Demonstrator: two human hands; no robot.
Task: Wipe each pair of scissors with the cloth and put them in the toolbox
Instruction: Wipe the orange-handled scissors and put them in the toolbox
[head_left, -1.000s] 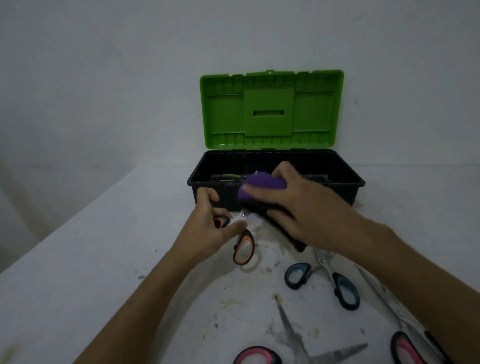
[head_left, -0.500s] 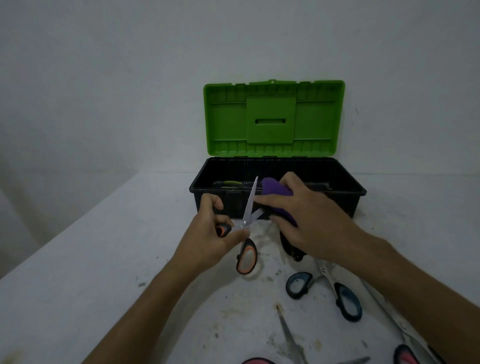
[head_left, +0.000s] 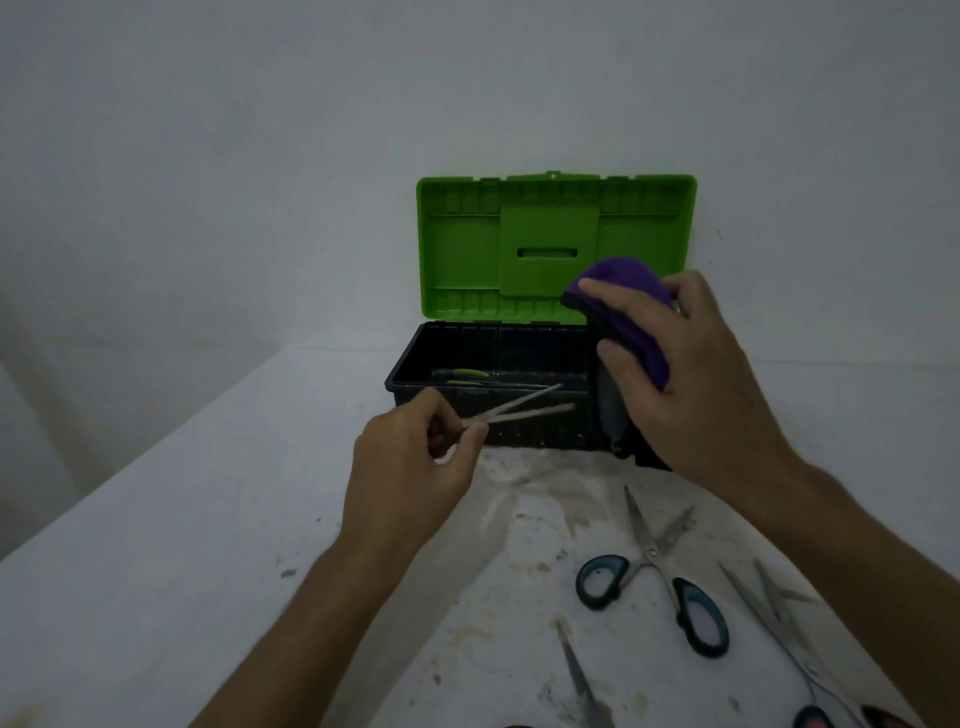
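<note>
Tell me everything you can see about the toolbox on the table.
The toolbox looks like moulded plastic: a black, speckled tub with a bright green lid. The lid stands open and upright, showing ribs and a slotted centre panel. It sits on the white table near the wall. Inside lie yellow-green handled items, too dim to name. The right hand, holding a purple cloth, covers its right end; the cloth's dark tail hangs before the front wall.

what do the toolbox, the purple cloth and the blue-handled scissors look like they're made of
Toolbox: likely moulded plastic, black tub and green ribbed lid, matte, scuffed front.
Purple cloth: soft, fuzzy fabric, possibly microfibre, bunched in the right hand.
Blue-handled scissors: dull grey metal blades, handles probably plastic, dark with blue inner loops.
</note>
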